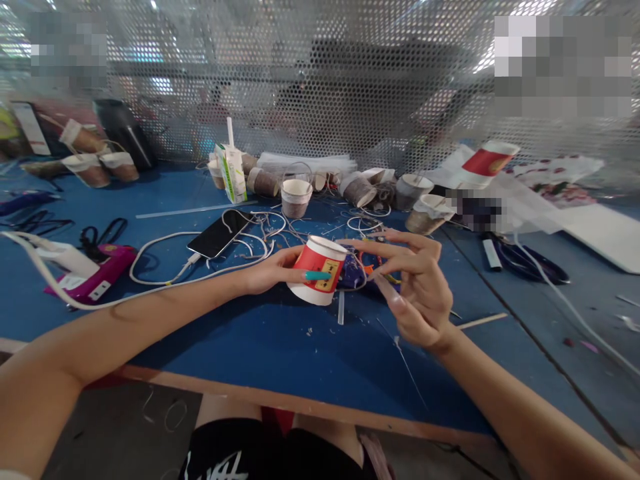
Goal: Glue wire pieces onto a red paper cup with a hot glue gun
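Note:
My left hand [273, 270] grips a red-and-white paper cup [320, 257] above the table, its thumb across the yellow label. The cup is tilted, wider end down, narrow end up. A teal patch covers the thumb's tip. My right hand [420, 287] is just right of the cup with fingers spread; its index fingertip is close to the cup's upper edge, and I cannot tell if it touches. Behind the hands lies a blue tool with an orange part [369, 271], partly hidden. A clear stick [341, 308] lies below the cup.
A phone [219, 235] on a white cable and a magenta power strip [95, 273] lie left. Twine-wrapped cups [296, 199], a drink carton [231, 175] and cord scraps stand behind. Another red cup [487, 163], scissors [533, 260] and a wooden stick [483, 321] are right. Perforated metal mesh [280, 80] rises behind.

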A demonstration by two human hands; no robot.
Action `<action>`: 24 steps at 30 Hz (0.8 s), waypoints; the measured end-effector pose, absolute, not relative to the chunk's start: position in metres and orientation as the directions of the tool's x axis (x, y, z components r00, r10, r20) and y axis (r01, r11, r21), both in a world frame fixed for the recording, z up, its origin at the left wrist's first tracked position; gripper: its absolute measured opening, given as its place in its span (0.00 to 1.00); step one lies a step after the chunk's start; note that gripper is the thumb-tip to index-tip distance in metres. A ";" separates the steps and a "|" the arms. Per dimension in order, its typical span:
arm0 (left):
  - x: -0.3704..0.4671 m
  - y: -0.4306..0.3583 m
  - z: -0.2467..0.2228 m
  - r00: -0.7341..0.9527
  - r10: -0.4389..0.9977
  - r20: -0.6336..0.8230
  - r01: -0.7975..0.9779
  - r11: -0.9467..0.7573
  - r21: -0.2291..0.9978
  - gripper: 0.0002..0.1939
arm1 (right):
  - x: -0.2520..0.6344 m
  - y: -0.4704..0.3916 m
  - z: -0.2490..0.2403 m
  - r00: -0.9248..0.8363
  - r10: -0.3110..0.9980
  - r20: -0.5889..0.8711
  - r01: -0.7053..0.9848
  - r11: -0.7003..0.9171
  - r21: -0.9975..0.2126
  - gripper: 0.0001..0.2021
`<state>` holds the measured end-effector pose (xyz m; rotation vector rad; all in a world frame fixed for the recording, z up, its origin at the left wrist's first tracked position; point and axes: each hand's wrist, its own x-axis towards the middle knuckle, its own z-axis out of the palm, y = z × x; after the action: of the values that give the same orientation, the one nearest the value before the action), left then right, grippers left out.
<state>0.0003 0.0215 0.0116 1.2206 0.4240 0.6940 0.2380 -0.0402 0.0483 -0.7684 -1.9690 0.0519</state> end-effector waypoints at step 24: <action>-0.001 0.023 0.011 0.733 0.676 0.081 -0.248 0.155 0.956 0.30 | 0.239 -0.039 0.050 -0.385 0.431 0.816 0.428 0.867 -0.256 0.10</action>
<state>-0.0007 0.0226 0.0112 1.2503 0.4125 0.6893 0.2390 -0.0387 0.0496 -0.6262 -2.0205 0.0040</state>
